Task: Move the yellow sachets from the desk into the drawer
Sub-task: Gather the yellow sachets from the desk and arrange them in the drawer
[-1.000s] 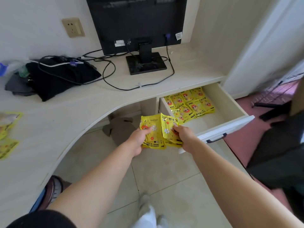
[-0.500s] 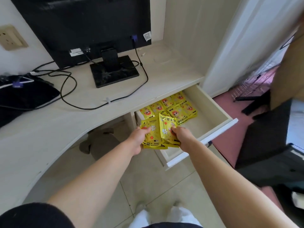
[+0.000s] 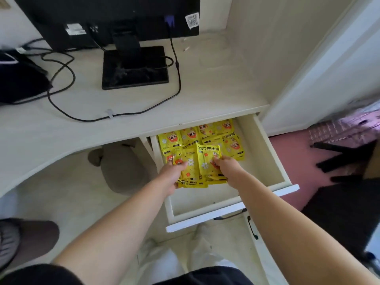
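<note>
A bunch of yellow sachets [image 3: 198, 167] is held between both hands, just above the open white drawer [image 3: 273, 161]. My left hand [image 3: 170, 175] grips the bunch on its left side, and my right hand [image 3: 228, 168] grips its right side. Behind the bunch, several more yellow sachets [image 3: 205, 133] lie flat in rows at the back of the drawer. The drawer's front part shows a bare floor. The pale desk [image 3: 82, 124] runs above and to the left of the drawer.
A black monitor on its square base [image 3: 134, 67] stands on the desk with black cables [image 3: 61, 79] looping to the left. A dark bag [image 3: 20, 79] lies at the desk's left. A black chair [image 3: 349, 202] stands on the right.
The view has swung right and closer to the drawer. Both hands have carried the bunch of sachets forward, from in front of the drawer's front edge to over its inside.
</note>
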